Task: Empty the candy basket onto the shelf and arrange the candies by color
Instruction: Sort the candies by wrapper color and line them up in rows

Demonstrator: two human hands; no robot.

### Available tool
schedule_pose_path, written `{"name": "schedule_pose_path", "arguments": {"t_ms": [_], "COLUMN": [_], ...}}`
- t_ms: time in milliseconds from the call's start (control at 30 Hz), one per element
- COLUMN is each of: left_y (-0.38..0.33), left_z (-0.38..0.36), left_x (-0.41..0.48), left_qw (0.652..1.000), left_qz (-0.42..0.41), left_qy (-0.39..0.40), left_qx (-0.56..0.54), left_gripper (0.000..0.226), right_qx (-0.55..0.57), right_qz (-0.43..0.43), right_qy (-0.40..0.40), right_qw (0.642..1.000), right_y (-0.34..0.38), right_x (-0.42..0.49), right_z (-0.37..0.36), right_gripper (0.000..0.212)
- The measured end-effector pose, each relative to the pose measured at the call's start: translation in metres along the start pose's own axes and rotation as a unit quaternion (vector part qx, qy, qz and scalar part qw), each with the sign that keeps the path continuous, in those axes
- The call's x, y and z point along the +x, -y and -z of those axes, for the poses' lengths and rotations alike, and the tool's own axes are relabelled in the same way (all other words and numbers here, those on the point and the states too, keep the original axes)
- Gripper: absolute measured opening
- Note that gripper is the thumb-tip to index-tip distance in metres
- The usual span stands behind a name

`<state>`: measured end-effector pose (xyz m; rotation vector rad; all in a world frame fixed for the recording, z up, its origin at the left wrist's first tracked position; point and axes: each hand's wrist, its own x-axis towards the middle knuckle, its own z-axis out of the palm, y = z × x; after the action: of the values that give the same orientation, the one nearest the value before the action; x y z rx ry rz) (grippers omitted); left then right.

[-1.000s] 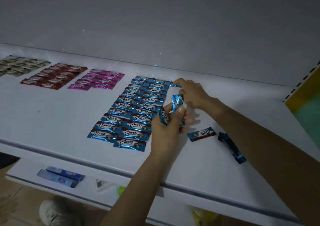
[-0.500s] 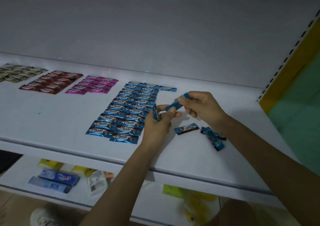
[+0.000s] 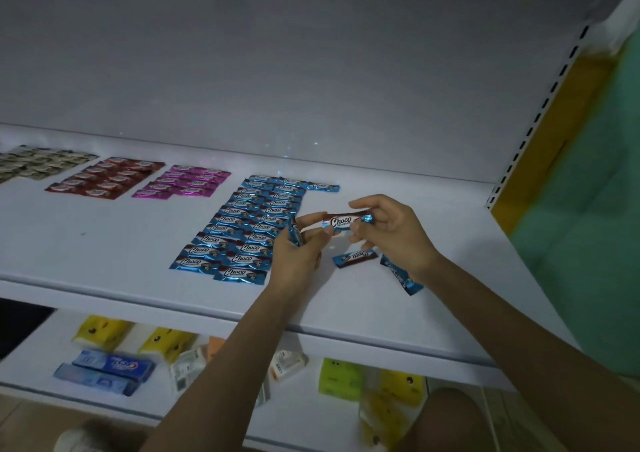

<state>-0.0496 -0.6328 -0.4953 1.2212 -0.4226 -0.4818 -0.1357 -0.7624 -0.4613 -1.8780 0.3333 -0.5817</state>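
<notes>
Olive-grey candies [image 3: 38,162] lie in a flat block at the far left of the white shelf [image 3: 104,244]. Just to their right sits a block of red candies [image 3: 107,176], then a smaller block of pink candies [image 3: 188,181], each group apart from the next. Near the middle of the shelf the blue candies [image 3: 242,230] lie in two long columns running from the back toward the front edge, with one extra piece at the back right.

Beside the columns hovers the left hand [image 3: 298,254]. Its fingers curl round a small stack [image 3: 295,233] of blue wrappers held edge-on, while thumb and forefinger pinch the left end of the held candy [image 3: 346,223], a blue and brown "Choco" piece stretched level above the shelf. The right hand [image 3: 391,233] pinches that candy's right end between thumb and forefinger; its other fingers are loosely curled beneath.

Below the hands a loose candy [image 3: 355,257] lies flat on the shelf, and a few loose blue wrappers [image 3: 401,275] lie partly under the right wrist.

On the lower shelf [image 3: 45,347] are yellow packs [image 3: 100,332], blue toothpaste boxes [image 3: 110,370] and a green pack [image 3: 341,379]. At the far right stands a slotted upright [image 3: 530,129] against a green wall [image 3: 588,192].
</notes>
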Motion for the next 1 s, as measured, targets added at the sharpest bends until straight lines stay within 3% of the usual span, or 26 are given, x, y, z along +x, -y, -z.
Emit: {"name": "schedule_pose_path", "arguments": {"t_ms": [200,333,433,500,600,1000], "left_y": [0.004,0.008,0.010,0.010,0.011,0.013], "left_z": [-0.002,-0.001,0.000,0.000,-0.001,-0.002], "left_x": [0.006,0.007,0.009,0.010,0.012,0.018], "left_qw": [0.999,1.000,1.000,1.000,0.999,0.999], "left_qz": [0.018,0.003,-0.009,-0.018,-0.025,-0.030], "left_qy": [-0.036,-0.017,-0.013,-0.011,-0.007,-0.009], "left_qx": [0.006,0.019,0.020,0.022,0.035,0.043], "left_gripper": [0.013,0.025,0.025,0.024,0.024,0.022], "right_qx": [-0.052,-0.284,-0.398,-0.434,-0.497,-0.594], "right_qz": [-0.072,-0.087,0.002,0.065,0.068,0.004], "right_qy": [-0.092,-0.046,-0.053,-0.010,0.060,0.066], "right_qw": [0.992,0.954,0.916,0.899,0.863,0.802], "right_y": [-0.026,-0.055,-0.057,-0.054,-0.056,-0.079], "right_x": [0.032,0.056,0.049,0.040,0.040,0.124], "right_z": [0.007,0.009,0.007,0.005,0.002,-0.002], "right_gripper": [0.018,0.029,0.038,0.037,0.035,0.044]}}
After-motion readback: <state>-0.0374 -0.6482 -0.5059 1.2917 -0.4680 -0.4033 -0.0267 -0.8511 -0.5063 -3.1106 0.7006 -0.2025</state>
